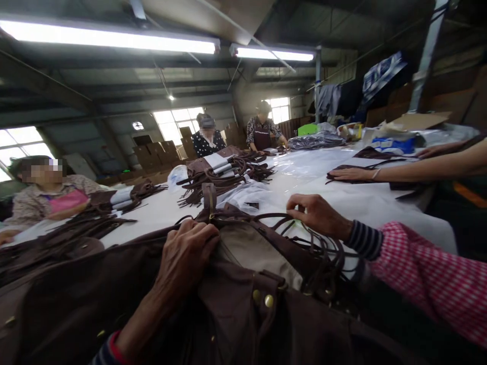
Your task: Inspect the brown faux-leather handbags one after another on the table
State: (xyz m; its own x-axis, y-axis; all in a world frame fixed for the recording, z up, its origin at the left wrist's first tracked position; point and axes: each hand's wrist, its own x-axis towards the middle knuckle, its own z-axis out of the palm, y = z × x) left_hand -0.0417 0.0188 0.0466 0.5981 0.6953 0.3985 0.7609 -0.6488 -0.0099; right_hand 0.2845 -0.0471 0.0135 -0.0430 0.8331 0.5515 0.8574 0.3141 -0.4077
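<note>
A large dark brown bag [232,304] with brass-coloured studs lies close in front of me, its mouth partly open and a beige lining [254,248] showing. My left hand [188,253] is closed over the bag's upper edge, beside a zipper end [211,208]. To the right, my right hand [317,213] is curled, its fingertips pinching at a thin brown cord [272,216]. More looped cords [323,248] hang below that hand at the bag's right side.
Piles of brown straps and bag parts [224,175] lie on the white table [140,215]. Several people work around it; another person's hand [350,174] rests on a dark piece at right. Plastic sheeting [308,162] covers part of the table.
</note>
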